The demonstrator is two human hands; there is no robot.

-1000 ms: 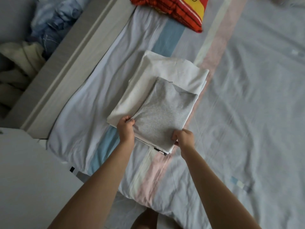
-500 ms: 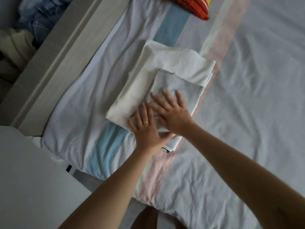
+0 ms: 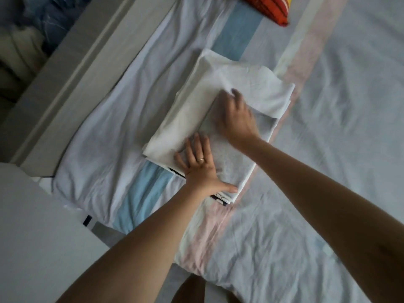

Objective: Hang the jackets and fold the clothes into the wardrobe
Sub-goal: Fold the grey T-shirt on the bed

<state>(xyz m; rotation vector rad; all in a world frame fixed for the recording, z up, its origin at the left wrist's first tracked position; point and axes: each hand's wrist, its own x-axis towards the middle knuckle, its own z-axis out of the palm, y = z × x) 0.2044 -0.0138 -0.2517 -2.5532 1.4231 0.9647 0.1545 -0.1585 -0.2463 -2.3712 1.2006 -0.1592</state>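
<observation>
1. Two hands are seen, both laid flat on one stack of folded clothes at frame centre.
2. Left hand [image 3: 200,171]: fingers are held straight and slightly spread. The palm is pressed on the near-left corner of the grey garment [image 3: 234,158], with the thumb stretched along its near edge. Nothing is grasped. One ring [image 3: 200,159] is worn on it.
3. Right hand [image 3: 236,119]: laid palm-down on the far end of the grey garment, with fingertips reaching onto the white garment [image 3: 196,106]. The fingers are motion-blurred but look extended, and nothing is seen to be gripped.
4. Stack count: two folded pieces are clearly seen. One grey piece is on top; one larger white piece is beneath it, sticking out toward the upper left and top.
5. A third layer with dark print [image 3: 218,196] is glimpsed under them at the near edge. What it is cannot be told.
6. The stack is placed on the bed sheet [image 3: 328,149]. One blue stripe is partly covered by it, and one pink stripe is met along its right edge.
7. One red-orange striped fabric item [image 3: 269,7] is cut off by the top edge of the frame, well apart from the stack.
8. One grey bed frame board [image 3: 72,68] is seen running diagonally at the left.
9. Beyond the board, at the upper left, a loose pile of clothes [image 3: 43,16] is seen, with blue denim-like and cream pieces. The count cannot be told.
10. One plain white surface [image 3: 32,237] is seen at the lower left.
</observation>
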